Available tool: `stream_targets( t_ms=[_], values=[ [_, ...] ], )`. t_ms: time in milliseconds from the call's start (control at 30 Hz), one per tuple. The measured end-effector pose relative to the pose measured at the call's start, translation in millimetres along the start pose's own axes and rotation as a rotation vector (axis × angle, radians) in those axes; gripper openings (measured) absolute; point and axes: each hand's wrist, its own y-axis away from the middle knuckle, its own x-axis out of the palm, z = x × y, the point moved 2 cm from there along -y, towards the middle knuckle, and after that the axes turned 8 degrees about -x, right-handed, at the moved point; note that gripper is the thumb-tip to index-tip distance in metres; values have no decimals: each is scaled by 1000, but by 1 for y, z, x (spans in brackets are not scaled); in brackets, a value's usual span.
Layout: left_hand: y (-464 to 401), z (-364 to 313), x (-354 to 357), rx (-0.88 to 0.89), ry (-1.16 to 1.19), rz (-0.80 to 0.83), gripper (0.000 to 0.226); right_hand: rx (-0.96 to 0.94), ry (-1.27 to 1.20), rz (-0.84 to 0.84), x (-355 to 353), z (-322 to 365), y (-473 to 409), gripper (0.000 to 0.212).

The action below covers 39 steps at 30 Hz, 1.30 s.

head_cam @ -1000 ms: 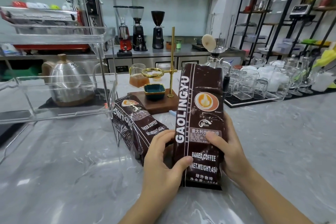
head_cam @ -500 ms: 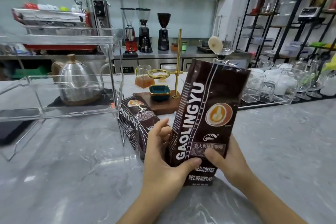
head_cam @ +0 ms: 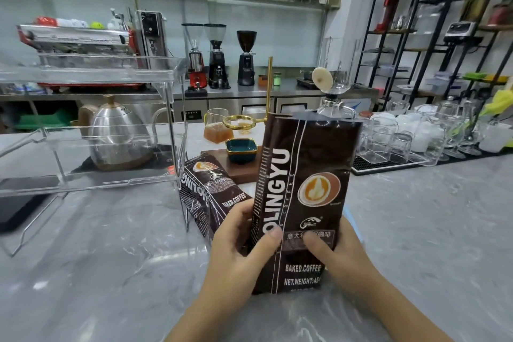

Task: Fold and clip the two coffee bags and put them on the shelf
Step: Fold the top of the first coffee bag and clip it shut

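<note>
A dark brown coffee bag (head_cam: pixel 302 197) is held upright on the grey marble counter (head_cam: pixel 430 230), its base resting on the stone and its unfolded top edge standing well above the hands. It is gripped low down from both sides: the left hand (head_cam: pixel 238 247) is wrapped around the left edge, with the thumb pressed across the front panel and the fingers curled behind, while the right hand (head_cam: pixel 341 253) is closed on the right edge, its thumb laid on the front beside the printed label. Most of the bag rises above the grip. A second coffee bag (head_cam: pixel 211 191) is seen lying tilted on the counter just behind and left of the left hand, beside the leg of a clear acrylic shelf (head_cam: pixel 91 75).
</note>
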Motion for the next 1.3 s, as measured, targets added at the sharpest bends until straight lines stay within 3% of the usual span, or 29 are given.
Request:
stream_targets(
  t_ms=[267, 433, 533, 667, 767, 867, 1000, 1133, 1300],
  values=[
    [3, -6, -4, 35, -11, -29, 35, 71, -107, 43, -3, -3, 3, 27],
    [6, -9, -6, 31, -49, -29, 26, 92, -194, 40, -5, -9, 0, 80],
    [4, -9, -7, 4, -52, -51, 24, 110, -223, 62, -5, -11, 0, 90],
    [1, -10, -10, -33, 13, -66, 25, 81, -247, 132, 0, -5, -4, 64],
    [-1, -10, -13, -68, 50, -90, 12, 76, -283, 142, 2, -4, -13, 66],
    [-2, -12, -15, -132, 82, -111, 18, 42, -318, 124, 6, 9, -38, 67],
    [-6, -9, -20, -152, 79, -197, 11, 34, -365, 147, 14, 25, -77, 56],
    [-8, -12, -25, -220, 131, -182, 22, 92, -456, 132, 30, 8, -81, 39],
    [-13, -14, -33, -225, 74, -187, 20, 86, -396, 281, 36, 3, -64, 36]
  ],
)
